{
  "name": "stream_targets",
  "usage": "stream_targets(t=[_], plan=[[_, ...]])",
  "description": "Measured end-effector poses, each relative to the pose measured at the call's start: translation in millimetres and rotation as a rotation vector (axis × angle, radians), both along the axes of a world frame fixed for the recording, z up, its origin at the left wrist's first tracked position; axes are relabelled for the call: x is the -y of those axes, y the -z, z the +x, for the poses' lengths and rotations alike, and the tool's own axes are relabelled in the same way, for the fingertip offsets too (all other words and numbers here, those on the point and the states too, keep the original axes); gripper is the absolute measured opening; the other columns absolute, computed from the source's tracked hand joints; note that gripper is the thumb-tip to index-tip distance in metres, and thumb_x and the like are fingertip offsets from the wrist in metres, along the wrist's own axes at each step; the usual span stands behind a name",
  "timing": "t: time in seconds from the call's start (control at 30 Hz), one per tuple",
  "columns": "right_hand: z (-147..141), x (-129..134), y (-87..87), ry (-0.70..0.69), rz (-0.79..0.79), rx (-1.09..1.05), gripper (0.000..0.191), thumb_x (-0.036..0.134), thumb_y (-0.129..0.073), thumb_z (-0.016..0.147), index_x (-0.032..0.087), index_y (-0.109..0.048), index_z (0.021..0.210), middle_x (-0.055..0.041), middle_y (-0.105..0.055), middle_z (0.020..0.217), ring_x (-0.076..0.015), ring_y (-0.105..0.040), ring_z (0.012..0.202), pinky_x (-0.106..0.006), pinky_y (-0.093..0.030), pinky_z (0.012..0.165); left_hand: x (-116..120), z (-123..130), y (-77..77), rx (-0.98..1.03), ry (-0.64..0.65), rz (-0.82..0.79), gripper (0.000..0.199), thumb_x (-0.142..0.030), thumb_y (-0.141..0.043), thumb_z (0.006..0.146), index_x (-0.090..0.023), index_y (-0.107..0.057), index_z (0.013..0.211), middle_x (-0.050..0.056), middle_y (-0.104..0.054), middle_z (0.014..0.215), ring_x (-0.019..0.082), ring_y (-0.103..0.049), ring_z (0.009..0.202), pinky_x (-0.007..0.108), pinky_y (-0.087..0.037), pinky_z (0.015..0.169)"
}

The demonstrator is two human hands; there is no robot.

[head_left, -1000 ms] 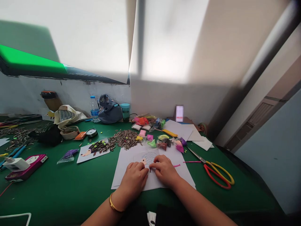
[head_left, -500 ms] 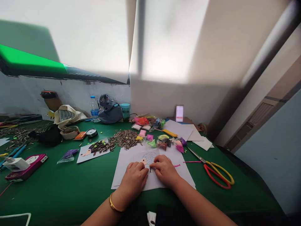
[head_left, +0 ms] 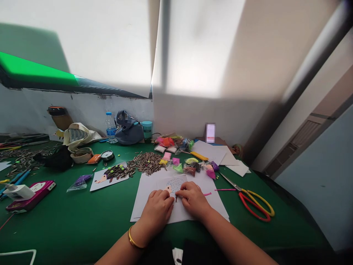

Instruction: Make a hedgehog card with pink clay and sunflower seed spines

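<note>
A card with a hedgehog drawing lies on white paper sheets before me; its back is dotted blue and its face is filled in peach. My left hand, fingers curled, rests on the card's lower left. Opposite it, my right hand has bent fingers, with the index fingertip at a small dark brown strip under the hedgehog's body. The undersides of both hands are hidden. Partly behind the right hand lies a pink stick tool.
Sunflower seeds are heaped behind the paper, beside bags of coloured clay. A seed-covered hedgehog card lies to the left. Scissors rest open at right. A pink device with a white charger stands at far left.
</note>
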State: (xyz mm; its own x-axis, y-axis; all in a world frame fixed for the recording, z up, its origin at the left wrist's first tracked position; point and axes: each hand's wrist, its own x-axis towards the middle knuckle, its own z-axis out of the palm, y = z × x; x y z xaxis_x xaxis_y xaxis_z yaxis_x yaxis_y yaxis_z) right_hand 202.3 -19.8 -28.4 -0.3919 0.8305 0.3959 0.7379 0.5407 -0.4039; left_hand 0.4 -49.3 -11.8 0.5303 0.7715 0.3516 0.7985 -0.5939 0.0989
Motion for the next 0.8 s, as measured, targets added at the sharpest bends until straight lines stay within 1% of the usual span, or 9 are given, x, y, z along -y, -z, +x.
stream_targets(t=[0.13,0.33,0.53,0.8], plan=[[1.4,-0.3,-0.1,-0.003,0.0,-0.019,0.047,0.001,-0.057,0.075,0.031,-0.075,0.106,-0.0032,-0.063,0.1,-0.0207,-0.053,0.099,-0.035,-0.04,0.088,-0.1,0.4,-0.9,0.005,-0.001,0.001,0.012,-0.017,-0.059,0.088,-0.024,-0.065,0.096,0.003,-0.061,0.095,0.023,-0.055,0.092,0.04,-0.041,0.085],[-0.1,1.0,0.0,-0.026,-0.004,0.017,0.041,0.005,-0.059,0.077,0.033,-0.076,0.102,-0.0028,-0.063,0.101,-0.0211,-0.053,0.1,-0.037,-0.039,0.088,0.0,0.6,-0.9,0.015,0.001,-0.009,0.014,-0.016,-0.057,0.089,-0.024,-0.065,0.098,0.003,-0.062,0.096,0.022,-0.055,0.092,0.04,-0.041,0.086],[1.1,1.9,-0.6,-0.042,0.024,-0.014,0.043,0.003,-0.059,0.077,0.033,-0.075,0.104,-0.0034,-0.063,0.101,-0.0213,-0.053,0.099,-0.037,-0.04,0.088,0.6,0.7,-3.0,0.022,0.005,0.001,0.013,-0.017,-0.056,0.09,-0.024,-0.065,0.096,0.004,-0.061,0.094,0.022,-0.055,0.091,0.039,-0.041,0.086],[-0.7,1.8,1.6,-0.061,0.019,-0.001,0.039,0.005,-0.06,0.078,0.034,-0.076,0.1,-0.0032,-0.063,0.098,-0.0211,-0.054,0.096,-0.037,-0.04,0.086,0.3,0.2,-1.8,0.019,0.005,-0.01,0.015,-0.017,-0.056,0.09,-0.025,-0.065,0.1,0.004,-0.061,0.095,0.022,-0.055,0.092,0.04,-0.041,0.086]])
